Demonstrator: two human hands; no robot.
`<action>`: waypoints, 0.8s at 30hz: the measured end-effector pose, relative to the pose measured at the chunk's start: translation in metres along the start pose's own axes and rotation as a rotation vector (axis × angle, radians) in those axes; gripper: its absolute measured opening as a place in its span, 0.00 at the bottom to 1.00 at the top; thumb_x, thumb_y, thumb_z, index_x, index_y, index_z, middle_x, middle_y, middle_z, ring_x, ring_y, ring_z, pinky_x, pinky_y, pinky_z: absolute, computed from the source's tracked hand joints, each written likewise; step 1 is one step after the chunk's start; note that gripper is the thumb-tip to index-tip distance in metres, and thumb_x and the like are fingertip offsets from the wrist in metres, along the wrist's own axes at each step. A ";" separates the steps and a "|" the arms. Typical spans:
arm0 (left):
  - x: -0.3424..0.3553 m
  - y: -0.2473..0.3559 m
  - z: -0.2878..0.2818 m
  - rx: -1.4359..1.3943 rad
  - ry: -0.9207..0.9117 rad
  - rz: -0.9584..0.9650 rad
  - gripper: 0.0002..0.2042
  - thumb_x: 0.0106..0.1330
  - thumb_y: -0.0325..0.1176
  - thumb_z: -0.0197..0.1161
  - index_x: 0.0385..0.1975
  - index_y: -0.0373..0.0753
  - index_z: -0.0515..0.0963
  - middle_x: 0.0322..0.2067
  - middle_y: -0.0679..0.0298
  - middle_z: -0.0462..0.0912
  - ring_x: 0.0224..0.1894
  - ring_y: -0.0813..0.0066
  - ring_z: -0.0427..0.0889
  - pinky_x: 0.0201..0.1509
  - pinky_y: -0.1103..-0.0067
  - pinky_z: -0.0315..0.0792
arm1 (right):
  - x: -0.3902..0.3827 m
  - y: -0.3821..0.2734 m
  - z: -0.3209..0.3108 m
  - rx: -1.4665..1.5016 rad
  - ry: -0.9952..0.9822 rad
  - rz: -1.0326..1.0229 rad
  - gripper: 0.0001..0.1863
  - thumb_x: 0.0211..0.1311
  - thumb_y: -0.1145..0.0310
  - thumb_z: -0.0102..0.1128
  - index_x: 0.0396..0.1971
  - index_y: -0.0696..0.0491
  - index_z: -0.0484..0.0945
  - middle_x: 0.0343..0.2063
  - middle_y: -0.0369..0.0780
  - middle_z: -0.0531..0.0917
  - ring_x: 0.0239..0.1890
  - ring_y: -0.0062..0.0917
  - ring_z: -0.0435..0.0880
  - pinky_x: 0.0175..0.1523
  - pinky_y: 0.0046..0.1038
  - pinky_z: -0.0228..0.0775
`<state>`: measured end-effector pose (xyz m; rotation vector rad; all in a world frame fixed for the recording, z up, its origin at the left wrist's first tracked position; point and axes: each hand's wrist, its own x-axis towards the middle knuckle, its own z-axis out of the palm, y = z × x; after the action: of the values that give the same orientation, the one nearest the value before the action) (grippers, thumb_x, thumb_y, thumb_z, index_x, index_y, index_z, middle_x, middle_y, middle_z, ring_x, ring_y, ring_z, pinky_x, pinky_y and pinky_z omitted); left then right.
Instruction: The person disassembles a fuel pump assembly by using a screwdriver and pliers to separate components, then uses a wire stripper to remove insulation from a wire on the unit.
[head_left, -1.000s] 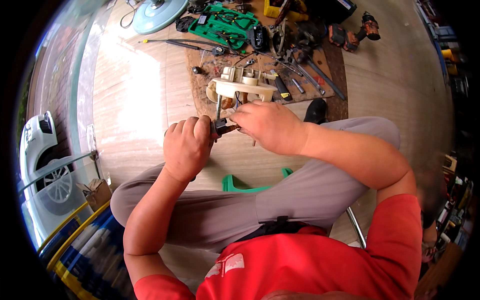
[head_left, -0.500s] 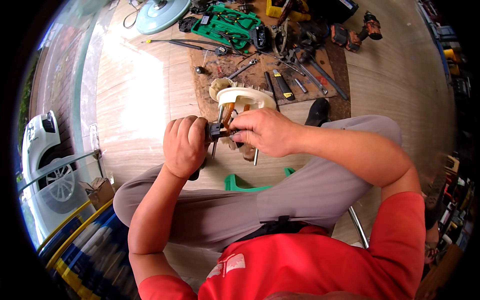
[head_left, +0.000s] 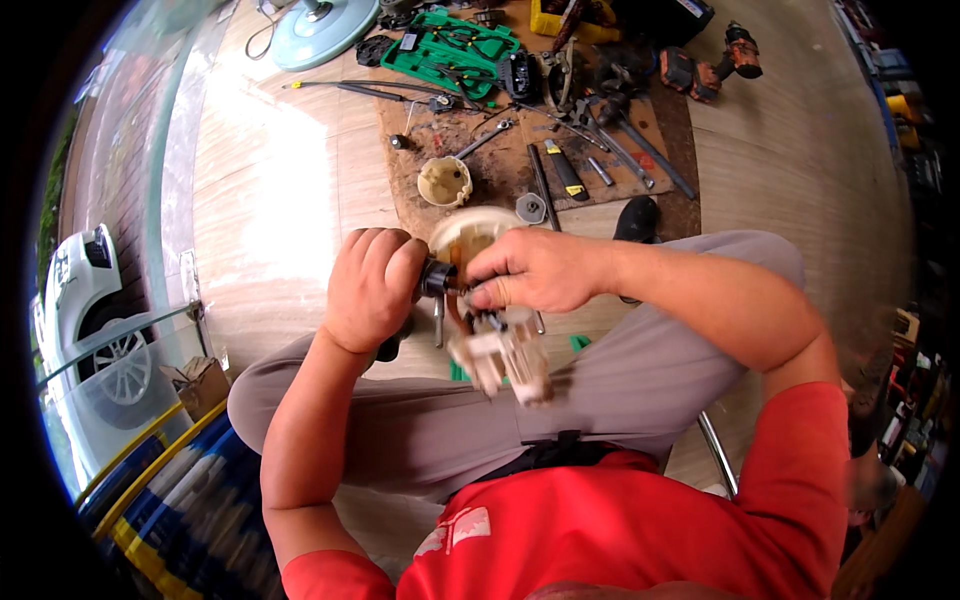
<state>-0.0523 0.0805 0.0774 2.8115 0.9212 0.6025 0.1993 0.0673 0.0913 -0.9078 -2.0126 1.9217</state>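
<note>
My left hand [head_left: 368, 290] is closed around a black cylindrical part [head_left: 437, 278]; its dark lower end shows below the fist, and its exact kind is unclear. My right hand [head_left: 535, 270] pinches at the front end of that part, the fingertips meeting something small I cannot make out. Between and below both hands hangs a fuel pump module [head_left: 500, 352], blurred, with an off-white round flange, metal rods, a brownish hose and a pale plastic housing over my lap. Beyond it, a cream plastic cup [head_left: 445, 181] and a grey round piece [head_left: 530, 208] lie on the work mat.
The stained brown mat [head_left: 405, 180] carries a yellow-black utility knife [head_left: 567, 170], a ratchet [head_left: 485, 138], bars and wrenches. A green tool case [head_left: 450, 50] sits farther back, a cordless drill [head_left: 738, 55] at the far right. A green stool [head_left: 580, 343] shows between my legs.
The module has tipped, its pale housing swinging down toward my lap and its flange dropping nearer. The cup and grey round piece behind it now show fully. Both hands stay nearly in place.
</note>
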 end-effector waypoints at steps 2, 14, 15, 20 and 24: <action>0.003 0.003 -0.004 0.028 -0.155 -0.088 0.15 0.52 0.29 0.66 0.40 0.39 0.72 0.35 0.57 0.81 0.35 0.58 0.80 0.38 0.66 0.72 | 0.006 0.003 -0.006 -0.392 0.038 0.012 0.11 0.67 0.60 0.61 0.34 0.53 0.81 0.31 0.42 0.84 0.36 0.41 0.82 0.40 0.39 0.72; -0.020 0.021 0.001 -1.526 -1.102 -0.820 0.15 0.57 0.27 0.75 0.37 0.35 0.74 0.28 0.68 0.76 0.25 0.79 0.78 0.27 0.77 0.74 | -0.014 0.030 0.041 -1.174 0.482 -0.624 0.12 0.51 0.65 0.57 0.34 0.53 0.79 0.32 0.35 0.81 0.34 0.26 0.84 0.31 0.27 0.79; -0.023 0.025 0.005 -1.566 -1.188 -0.843 0.13 0.57 0.26 0.75 0.35 0.35 0.74 0.28 0.68 0.77 0.25 0.80 0.78 0.26 0.80 0.74 | -0.018 0.032 0.043 -1.148 0.432 -0.639 0.17 0.53 0.64 0.55 0.41 0.56 0.82 0.32 0.36 0.82 0.34 0.26 0.84 0.33 0.28 0.78; -0.020 0.032 0.016 -1.200 -1.359 -0.660 0.15 0.55 0.29 0.75 0.36 0.34 0.74 0.26 0.62 0.80 0.26 0.75 0.80 0.32 0.75 0.77 | -0.033 0.027 0.062 -0.941 -0.004 -0.160 0.14 0.60 0.57 0.60 0.33 0.53 0.82 0.28 0.40 0.85 0.33 0.32 0.87 0.36 0.32 0.79; -0.011 0.035 0.014 -0.777 -1.164 -0.481 0.19 0.51 0.34 0.73 0.39 0.32 0.77 0.32 0.50 0.84 0.36 0.51 0.85 0.42 0.67 0.77 | -0.028 0.038 0.062 -0.759 -0.017 0.008 0.20 0.66 0.51 0.59 0.27 0.54 0.79 0.25 0.42 0.84 0.31 0.41 0.86 0.35 0.40 0.77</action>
<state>-0.0361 0.0459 0.0688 1.6448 0.7616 -0.5882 0.1978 -0.0009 0.0540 -1.0307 -2.7947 1.1355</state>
